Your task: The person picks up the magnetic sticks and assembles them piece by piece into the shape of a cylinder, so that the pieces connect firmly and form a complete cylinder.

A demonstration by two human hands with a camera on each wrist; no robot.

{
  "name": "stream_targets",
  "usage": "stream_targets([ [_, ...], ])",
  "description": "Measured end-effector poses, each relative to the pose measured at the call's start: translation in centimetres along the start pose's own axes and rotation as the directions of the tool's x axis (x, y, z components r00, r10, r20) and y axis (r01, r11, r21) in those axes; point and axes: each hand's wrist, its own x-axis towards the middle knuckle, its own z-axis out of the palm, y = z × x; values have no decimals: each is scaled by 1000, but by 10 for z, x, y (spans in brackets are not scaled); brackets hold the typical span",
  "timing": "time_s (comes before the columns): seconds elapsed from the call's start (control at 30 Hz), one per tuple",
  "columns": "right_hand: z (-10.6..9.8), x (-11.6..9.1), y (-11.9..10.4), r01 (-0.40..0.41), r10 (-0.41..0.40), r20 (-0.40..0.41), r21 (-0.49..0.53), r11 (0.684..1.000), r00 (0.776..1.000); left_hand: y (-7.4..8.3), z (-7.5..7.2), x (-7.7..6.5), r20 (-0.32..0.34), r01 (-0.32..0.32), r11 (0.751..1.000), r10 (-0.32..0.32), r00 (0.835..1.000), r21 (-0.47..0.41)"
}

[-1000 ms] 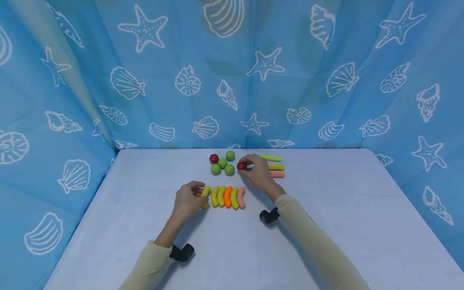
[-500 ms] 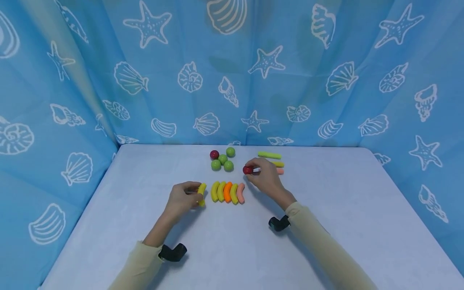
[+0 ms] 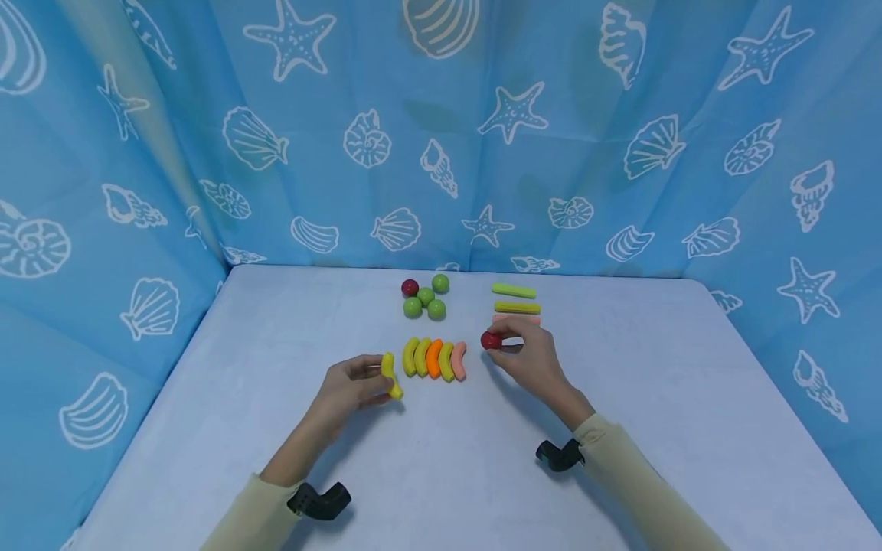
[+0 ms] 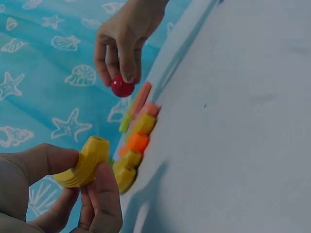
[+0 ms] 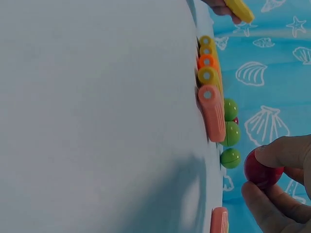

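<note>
My left hand (image 3: pixel 349 392) pinches a yellow banana-shaped piece (image 3: pixel 391 376) between thumb and fingers, just left of a row of curved pieces. The left wrist view shows this yellow banana (image 4: pixel 92 160) with its ridged side. My right hand (image 3: pixel 537 362) pinches a small red ball (image 3: pixel 491 340) by its fingertips, nearer to me than the pink stick (image 3: pixel 517 318). Seen from the right wrist, the red ball (image 5: pixel 263 170) sits between thumb and fingers, off the table. The row holds yellow bananas (image 3: pixel 410 357), an orange one (image 3: pixel 433 359) and a pink one (image 3: pixel 458 361).
Behind the row lie several green balls (image 3: pixel 437 310) and another red ball (image 3: pixel 409 288). To their right are a green stick (image 3: pixel 513 291) and a yellow stick (image 3: pixel 517 308). A blue shell-print curtain (image 3: pixel 441 153) hangs behind the white table (image 3: pixel 620 367).
The right hand has drawn the red ball from beside the green balls rightward and closer to me. The left hand has moved its banana away from the row and tilted it.
</note>
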Motion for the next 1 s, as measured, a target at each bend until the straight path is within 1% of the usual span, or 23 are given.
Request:
stream_targets([
  [0.07,-1,-7,0,0,0,-3,13,1000,1000,-1,1,-4,10,1,1000,-1,1000,-30],
  [0.23,-3,-25,-3,-16,17,-13,27,999,1000,-5,8,-12,7,13,998,-13,1000,-58],
  [0.33,-3,-36,-5,-10,11,-11,41,999,1000,-7,11,-17,6,15,997,-14,1000,-69],
  [0.47,-3,-48,-8,1,-1,-2,70,998,1000,-10,13,-22,9,15,994,-15,1000,-107],
  [0.6,-2,-60,-13,-5,5,3,111,994,1000,-14,16,-27,24,29,984,-25,999,-174],
  [0.73,1,-72,-18,1,-3,16,164,986,1000,-18,22,-33,58,44,970,-31,998,-239],
  [0.83,4,-80,-22,-8,2,31,214,977,1000,-21,28,-36,78,45,963,-25,997,-266],
  [1.0,7,-89,-33,-38,26,50,270,962,998,-21,36,-39,83,54,957,-31,996,-285],
])
